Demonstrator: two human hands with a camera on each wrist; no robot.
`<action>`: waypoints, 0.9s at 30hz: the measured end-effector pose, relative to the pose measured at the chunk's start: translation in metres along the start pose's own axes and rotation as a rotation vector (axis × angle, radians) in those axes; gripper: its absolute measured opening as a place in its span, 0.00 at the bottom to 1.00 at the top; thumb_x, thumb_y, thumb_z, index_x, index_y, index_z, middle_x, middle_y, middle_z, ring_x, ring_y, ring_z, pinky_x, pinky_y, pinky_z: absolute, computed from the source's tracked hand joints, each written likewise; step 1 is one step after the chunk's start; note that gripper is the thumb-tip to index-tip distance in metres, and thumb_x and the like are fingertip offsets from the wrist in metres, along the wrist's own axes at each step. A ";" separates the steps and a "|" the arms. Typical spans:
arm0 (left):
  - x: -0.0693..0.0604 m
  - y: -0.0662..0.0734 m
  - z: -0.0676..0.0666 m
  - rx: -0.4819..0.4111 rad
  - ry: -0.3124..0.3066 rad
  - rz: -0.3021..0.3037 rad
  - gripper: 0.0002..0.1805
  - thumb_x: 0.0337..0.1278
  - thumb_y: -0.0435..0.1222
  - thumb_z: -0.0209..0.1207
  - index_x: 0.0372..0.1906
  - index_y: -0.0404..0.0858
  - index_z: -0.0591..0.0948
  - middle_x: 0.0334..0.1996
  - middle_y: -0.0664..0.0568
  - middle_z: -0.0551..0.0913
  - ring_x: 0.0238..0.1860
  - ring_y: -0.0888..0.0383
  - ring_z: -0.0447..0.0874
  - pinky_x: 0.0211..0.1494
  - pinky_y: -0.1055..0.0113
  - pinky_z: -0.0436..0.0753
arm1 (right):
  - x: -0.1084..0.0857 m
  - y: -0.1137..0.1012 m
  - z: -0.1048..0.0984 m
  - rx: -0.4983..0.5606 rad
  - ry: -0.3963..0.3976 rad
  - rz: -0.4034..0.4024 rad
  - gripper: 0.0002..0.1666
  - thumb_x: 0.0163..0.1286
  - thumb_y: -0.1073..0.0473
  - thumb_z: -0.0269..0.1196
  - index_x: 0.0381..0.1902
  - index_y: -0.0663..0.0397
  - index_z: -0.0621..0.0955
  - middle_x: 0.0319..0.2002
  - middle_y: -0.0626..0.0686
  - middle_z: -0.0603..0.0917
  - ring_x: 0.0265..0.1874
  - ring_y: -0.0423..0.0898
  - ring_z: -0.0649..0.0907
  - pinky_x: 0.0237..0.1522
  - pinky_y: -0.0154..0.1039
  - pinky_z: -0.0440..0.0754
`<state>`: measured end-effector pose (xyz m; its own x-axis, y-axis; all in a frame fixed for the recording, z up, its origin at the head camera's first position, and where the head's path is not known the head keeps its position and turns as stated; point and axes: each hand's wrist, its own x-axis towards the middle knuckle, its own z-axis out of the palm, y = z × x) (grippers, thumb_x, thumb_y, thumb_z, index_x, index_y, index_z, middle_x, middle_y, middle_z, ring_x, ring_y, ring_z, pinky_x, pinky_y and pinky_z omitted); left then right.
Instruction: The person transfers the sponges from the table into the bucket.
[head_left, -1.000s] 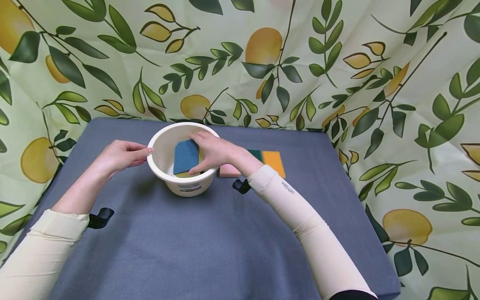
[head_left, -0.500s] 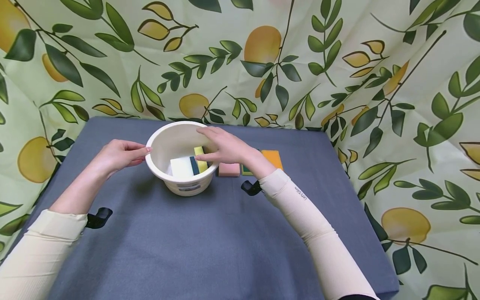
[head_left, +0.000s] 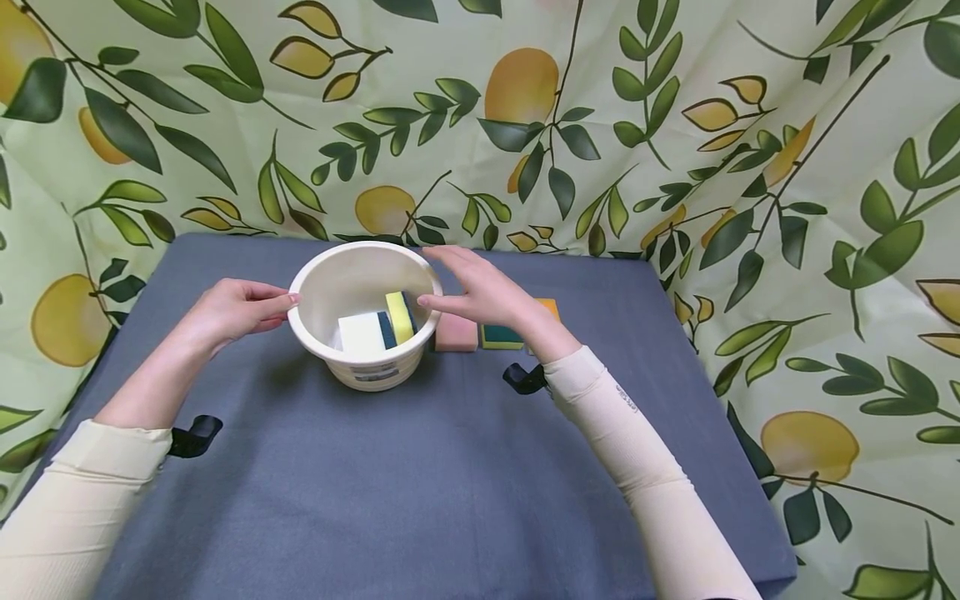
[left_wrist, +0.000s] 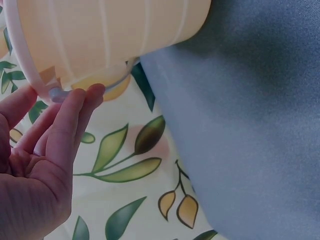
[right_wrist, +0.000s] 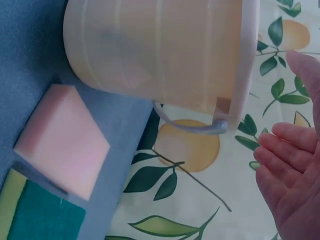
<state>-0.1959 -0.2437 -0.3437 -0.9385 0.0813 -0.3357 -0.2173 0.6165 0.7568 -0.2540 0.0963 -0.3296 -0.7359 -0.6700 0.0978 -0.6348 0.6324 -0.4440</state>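
A white plastic bucket (head_left: 360,377) stands at the back of the table. My left hand (head_left: 238,315) pinches its left rim between thumb and fingers; in the left wrist view the fingertips also lie by the end of the bucket's handle (left_wrist: 120,81). Inside are a white block (head_left: 362,335) with a dark blue strip beside it and a yellow sponge (head_left: 399,317) with a dark side, standing on edge. Over the right rim my right hand (head_left: 487,292) hovers with nothing in it. The right wrist view shows its fingers extended, apart from the bucket.
To the right of the bucket lie a pink sponge (head_left: 456,335), a green-topped yellow sponge (head_left: 501,337) and an orange sponge (head_left: 549,306), the last partly behind the right wrist. Leaf-patterned cloth rises behind the blue-grey table (head_left: 420,483).
My right hand has let go of the blue-and-yellow sponge in the bucket and drawn back rightward past the rim, its fingers spreading. The left hand keeps its pinch on the rim.
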 end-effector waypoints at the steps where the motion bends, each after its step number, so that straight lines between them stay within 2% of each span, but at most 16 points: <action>1: 0.000 0.000 0.000 0.001 0.000 0.000 0.39 0.64 0.55 0.58 0.63 0.24 0.72 0.56 0.33 0.78 0.42 0.62 0.83 0.49 0.64 0.84 | -0.001 0.002 0.000 -0.001 0.002 0.004 0.46 0.66 0.35 0.61 0.73 0.53 0.64 0.71 0.52 0.65 0.70 0.47 0.62 0.70 0.47 0.62; 17: 0.001 0.001 0.001 -0.017 0.006 0.005 0.36 0.64 0.53 0.59 0.61 0.24 0.74 0.51 0.37 0.82 0.37 0.66 0.82 0.43 0.71 0.85 | -0.020 0.021 -0.003 0.008 0.014 0.062 0.46 0.67 0.36 0.61 0.74 0.52 0.62 0.72 0.52 0.64 0.71 0.46 0.61 0.71 0.46 0.61; 27: 0.000 0.001 0.000 -0.011 0.004 0.007 0.37 0.64 0.53 0.59 0.61 0.24 0.74 0.49 0.40 0.84 0.37 0.68 0.82 0.43 0.71 0.85 | -0.040 0.043 -0.004 -0.006 0.012 0.142 0.46 0.67 0.37 0.61 0.74 0.52 0.61 0.72 0.53 0.63 0.72 0.48 0.60 0.71 0.48 0.60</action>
<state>-0.1964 -0.2430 -0.3433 -0.9410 0.0819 -0.3283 -0.2140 0.6074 0.7650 -0.2528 0.1524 -0.3491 -0.8213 -0.5687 0.0454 -0.5254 0.7230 -0.4485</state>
